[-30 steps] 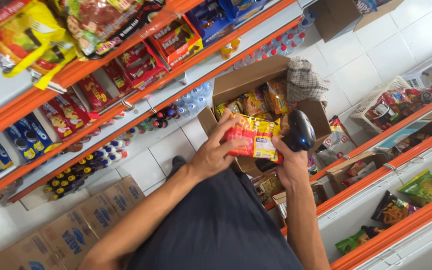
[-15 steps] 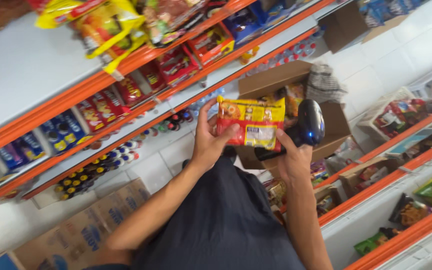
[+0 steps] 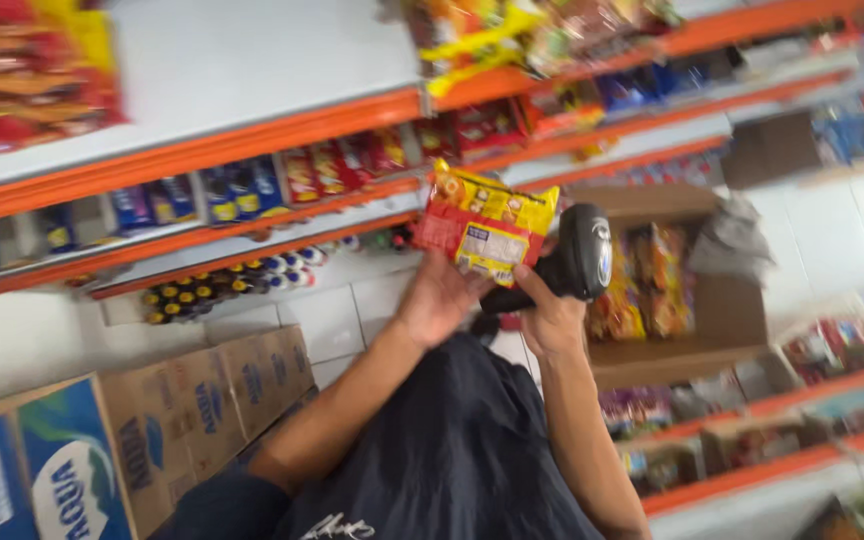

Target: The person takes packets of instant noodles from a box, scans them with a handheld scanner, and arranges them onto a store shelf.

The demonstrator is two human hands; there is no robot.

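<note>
i see, from the head camera, my left hand [image 3: 440, 300] grasping a red and yellow snack packet [image 3: 484, 225] from below, fingers clenched on its lower edge, holding it up in front of the shelves. my right hand [image 3: 550, 318] is clenched around the handle of a black scanner [image 3: 584, 255], whose head sits just beside the packet's right edge, touching or nearly so. the packet's pale label panel faces me.

to do this step well, i judge the packet should be held flat and steady, with the label turned square to the scanner's window and my thumb kept off the label; the picture is blurred, so a still hold matters.

there is no table here. behind the hands, an open cardboard box [image 3: 692, 300] holds more packets of the same kind, with a grey cloth [image 3: 732, 240] bunched at its far corner. orange-edged shelves [image 3: 252, 145] run across the view, stocked with packets and small bottles [image 3: 222, 285]. printed cartons [image 3: 132, 430] stand stacked on the white tiled floor [image 3: 342, 320] at lower left. more shelves with goods line the right side. my dark shirt [image 3: 452, 460] fills the bottom centre.
</note>
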